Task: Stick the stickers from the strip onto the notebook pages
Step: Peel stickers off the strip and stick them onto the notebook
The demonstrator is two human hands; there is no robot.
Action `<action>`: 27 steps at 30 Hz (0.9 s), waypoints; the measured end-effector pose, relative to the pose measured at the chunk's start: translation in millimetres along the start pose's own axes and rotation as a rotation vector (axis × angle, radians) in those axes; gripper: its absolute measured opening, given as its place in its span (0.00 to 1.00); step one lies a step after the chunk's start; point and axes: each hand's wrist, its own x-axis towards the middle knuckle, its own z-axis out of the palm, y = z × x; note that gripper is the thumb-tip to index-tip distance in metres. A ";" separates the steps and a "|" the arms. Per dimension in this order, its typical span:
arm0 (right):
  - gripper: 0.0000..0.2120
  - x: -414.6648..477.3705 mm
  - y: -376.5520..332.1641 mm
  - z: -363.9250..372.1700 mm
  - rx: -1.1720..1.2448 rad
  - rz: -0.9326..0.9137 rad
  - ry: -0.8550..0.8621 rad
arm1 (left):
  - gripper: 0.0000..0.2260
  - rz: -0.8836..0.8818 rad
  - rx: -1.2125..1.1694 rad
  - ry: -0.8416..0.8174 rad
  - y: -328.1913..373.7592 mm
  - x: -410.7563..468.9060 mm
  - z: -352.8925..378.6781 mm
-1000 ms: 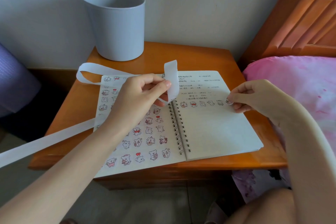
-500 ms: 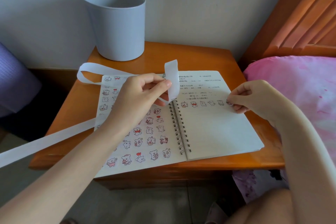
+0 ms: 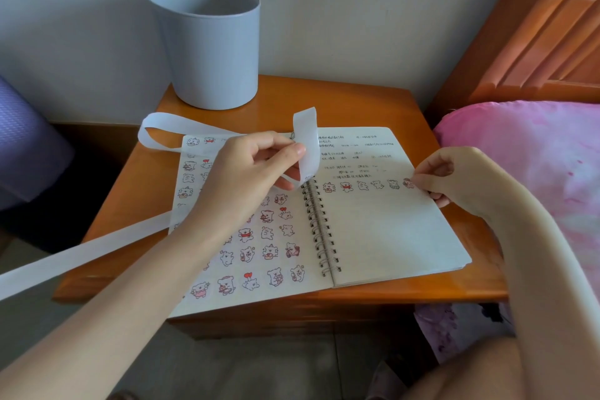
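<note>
As before, right hand (image 3: 444, 174) presses sticker (image 3: 407, 183).

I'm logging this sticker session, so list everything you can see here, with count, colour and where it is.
notebook: one, white pages, spiral-bound, open on the nightstand
stickers: many, white and red; left page full, one row on right page
strip: one, white, looping across the left page and trailing off left
bin: one, grey, back of nightstand
nightstand: one, orange wood, centre
bedding: pink, right
headboard: one, orange wood, upper right
left hand: pinching the strip's end
right hand: fingertips at the last sticker in the row
</note>
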 end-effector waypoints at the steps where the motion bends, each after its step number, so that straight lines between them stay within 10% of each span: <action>1: 0.02 0.8 0.9 -0.2 -0.001 0.006 0.004 | 0.06 0.000 0.001 0.000 -0.2 0.0 -0.1; 11: 0.04 1.4 -0.9 1.7 -0.016 -0.030 0.005 | 0.07 0.019 0.027 0.000 -0.7 0.4 -0.1; 18: 0.02 0.1 -4.9 -1.4 0.076 -0.252 0.299 | 0.06 0.029 0.002 0.009 1.0 -0.3 -0.3; 27: 0.04 -13.6 -38.5 21.9 0.311 -0.525 0.077 | 0.07 0.082 -0.025 0.019 3.1 -0.1 -1.3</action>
